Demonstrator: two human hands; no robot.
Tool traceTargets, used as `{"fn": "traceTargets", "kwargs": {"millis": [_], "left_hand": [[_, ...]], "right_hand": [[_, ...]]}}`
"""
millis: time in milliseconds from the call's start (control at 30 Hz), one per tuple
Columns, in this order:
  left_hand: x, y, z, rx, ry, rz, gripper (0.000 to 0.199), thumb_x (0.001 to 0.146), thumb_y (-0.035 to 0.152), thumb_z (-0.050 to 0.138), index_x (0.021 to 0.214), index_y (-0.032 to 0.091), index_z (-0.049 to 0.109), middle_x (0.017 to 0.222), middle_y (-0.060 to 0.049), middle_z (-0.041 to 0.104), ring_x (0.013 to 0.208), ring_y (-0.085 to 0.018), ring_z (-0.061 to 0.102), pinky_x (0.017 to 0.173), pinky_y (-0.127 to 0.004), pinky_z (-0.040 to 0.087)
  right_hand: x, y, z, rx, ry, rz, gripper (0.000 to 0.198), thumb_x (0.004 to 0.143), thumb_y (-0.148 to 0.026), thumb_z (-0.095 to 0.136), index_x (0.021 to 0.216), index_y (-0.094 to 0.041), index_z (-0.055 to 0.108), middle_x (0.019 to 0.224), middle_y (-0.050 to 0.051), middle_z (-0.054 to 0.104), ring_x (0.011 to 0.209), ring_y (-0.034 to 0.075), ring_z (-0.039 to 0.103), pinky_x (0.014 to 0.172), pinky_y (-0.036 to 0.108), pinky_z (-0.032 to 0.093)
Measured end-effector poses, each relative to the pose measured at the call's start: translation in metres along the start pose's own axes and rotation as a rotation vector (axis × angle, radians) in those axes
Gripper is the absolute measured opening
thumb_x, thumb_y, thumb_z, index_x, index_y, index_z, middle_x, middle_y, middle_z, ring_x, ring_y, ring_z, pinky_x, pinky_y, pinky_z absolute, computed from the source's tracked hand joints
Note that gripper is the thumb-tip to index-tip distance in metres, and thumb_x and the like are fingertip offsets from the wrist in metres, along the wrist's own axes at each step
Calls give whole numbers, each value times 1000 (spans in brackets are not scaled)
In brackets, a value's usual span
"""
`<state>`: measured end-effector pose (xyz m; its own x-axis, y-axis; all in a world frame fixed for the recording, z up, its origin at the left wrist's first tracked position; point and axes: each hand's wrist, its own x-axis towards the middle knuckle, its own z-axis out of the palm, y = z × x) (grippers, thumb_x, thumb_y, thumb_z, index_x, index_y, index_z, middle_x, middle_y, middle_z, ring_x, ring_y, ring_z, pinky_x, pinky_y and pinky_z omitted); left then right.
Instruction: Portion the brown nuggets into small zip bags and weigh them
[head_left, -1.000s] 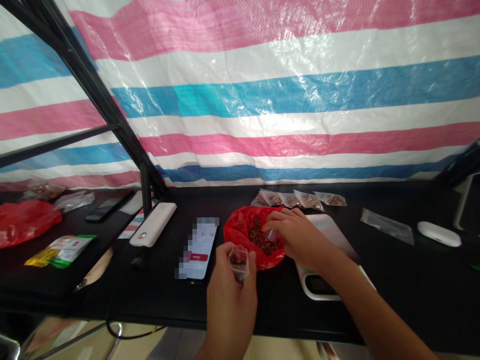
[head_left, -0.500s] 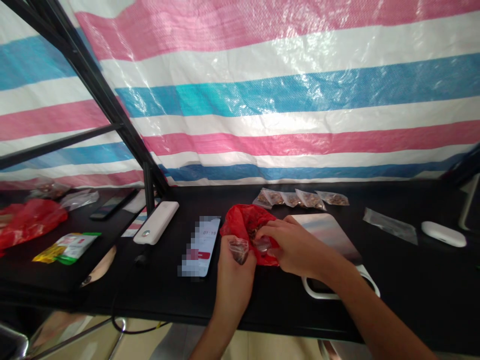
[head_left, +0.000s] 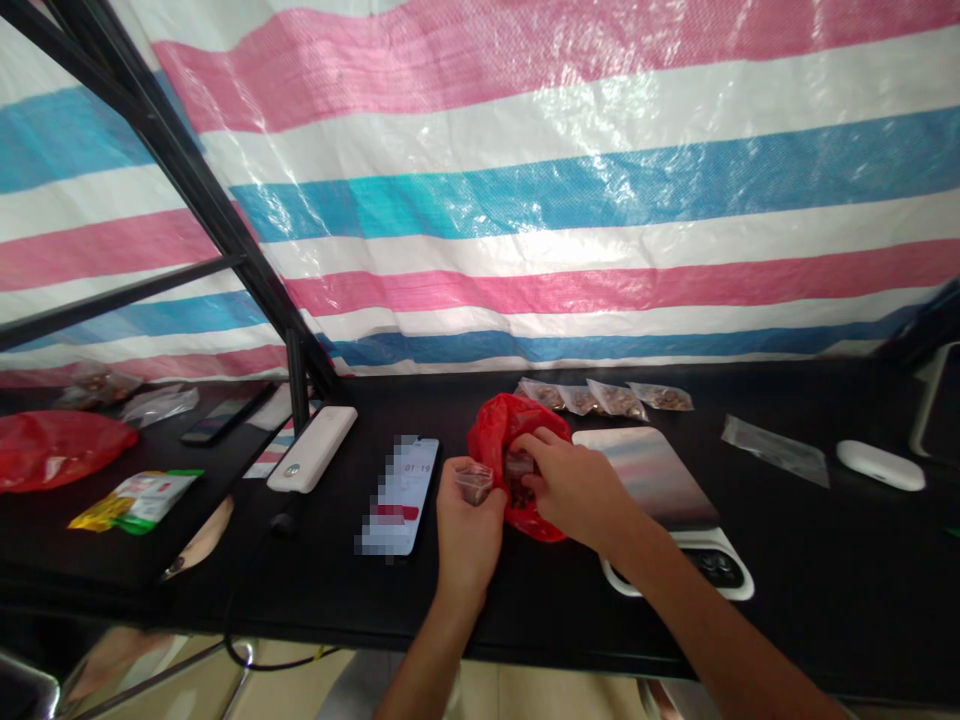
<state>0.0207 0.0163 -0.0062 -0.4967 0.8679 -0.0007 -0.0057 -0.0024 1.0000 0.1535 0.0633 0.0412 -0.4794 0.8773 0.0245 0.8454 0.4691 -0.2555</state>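
My left hand [head_left: 471,535] is closed around a small clear zip bag [head_left: 474,484], its mouth upward between thumb and fingers. Just right of it, an open red plastic bag [head_left: 487,425] lies on the black table, with small dark bits inside. My right hand [head_left: 566,485] reaches into that red bag, fingers bent and pinched around a small clear plastic piece [head_left: 519,464] whose exact kind I cannot make out. Behind the red bag, several small filled zip bags [head_left: 616,399] lie in a row.
A white device with a shiny plate [head_left: 660,470], perhaps a scale, lies under my right forearm. Farther right are a flat clear bag [head_left: 776,450] and a white case [head_left: 880,466]. To the left lie a phone [head_left: 397,497], a white power bank [head_left: 313,448] and a snack packet [head_left: 154,500].
The red bag has shifted a little to the right and opened wider toward me. My right fingers have turned downward inside it. My left hand keeps hold of the zip bag.
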Motion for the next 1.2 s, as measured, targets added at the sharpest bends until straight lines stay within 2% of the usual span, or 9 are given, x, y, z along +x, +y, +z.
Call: {"fn": "traceTargets", "kwargs": {"millis": [133, 333, 533, 667, 800, 900, 1000, 1100, 1200], "left_hand": [[5, -2, 0, -17, -6, -15, 25, 65, 11, 60, 87, 20, 55, 74, 5, 59, 66, -11, 57, 62, -22, 44], [9, -5, -1, -18, -34, -39, 24, 66, 13, 58, 88, 20, 55, 72, 6, 57, 61, -11, 53, 61, -22, 44], [9, -2, -2, 20, -25, 51, 23, 71, 15, 64, 91, 21, 55, 79, 4, 58, 70, -13, 56, 68, -25, 45], [7, -2, -4, 99, -27, 136, 20, 77, 18, 67, 93, 21, 56, 84, 3, 57, 75, -14, 56, 72, -26, 45], [5, -2, -4, 189, -109, 176, 14, 84, 21, 64, 96, 21, 55, 83, 2, 57, 73, -15, 55, 69, -27, 45], [4, -2, -3, 176, -119, 182, 18, 84, 22, 65, 101, 21, 57, 89, 0, 61, 78, -16, 59, 73, -28, 47], [5, -2, -2, 164, -98, 194, 23, 82, 21, 68, 103, 21, 59, 93, -2, 64, 84, -17, 63, 77, -29, 48], [6, -3, -3, 152, -95, 196, 23, 80, 21, 70, 101, 21, 61, 93, -2, 65, 83, -17, 63, 77, -29, 49], [6, -2, -4, 160, -90, 202, 23, 80, 21, 71, 101, 21, 60, 91, -1, 65, 81, -17, 62, 76, -28, 48]], "right_hand": [[3, 2, 4, 41, 28, -23, 39, 83, -11, 57, 119, -27, 64, 122, 4, 69, 89, 21, 70, 64, 30, 39], [5, 2, 7, 82, 65, 16, 37, 86, -14, 56, 120, -27, 64, 123, 5, 70, 93, 24, 71, 67, 32, 41], [5, 9, 2, 176, 103, 35, 34, 86, -13, 60, 116, -29, 65, 122, 2, 71, 98, 24, 70, 73, 31, 44], [5, 17, -8, 293, 182, 26, 30, 87, -13, 60, 111, -29, 67, 121, 2, 72, 101, 23, 69, 83, 33, 47], [1, 14, -18, 415, 283, -91, 34, 87, -9, 60, 113, -28, 68, 124, 2, 71, 110, 23, 66, 96, 35, 47], [-3, 5, -22, 440, 280, -266, 33, 91, -7, 53, 112, -27, 68, 124, 2, 70, 111, 20, 65, 99, 34, 48], [-6, -1, -21, 371, 268, -425, 36, 94, -7, 47, 117, -24, 68, 127, 5, 69, 115, 21, 64, 103, 34, 48], [-6, -1, -20, 323, 308, -478, 39, 95, -6, 45, 120, -24, 69, 129, 6, 68, 119, 21, 63, 105, 35, 48], [-5, 2, -20, 308, 369, -453, 40, 97, -7, 44, 123, -25, 68, 132, 6, 67, 121, 21, 63, 106, 34, 48]]}}
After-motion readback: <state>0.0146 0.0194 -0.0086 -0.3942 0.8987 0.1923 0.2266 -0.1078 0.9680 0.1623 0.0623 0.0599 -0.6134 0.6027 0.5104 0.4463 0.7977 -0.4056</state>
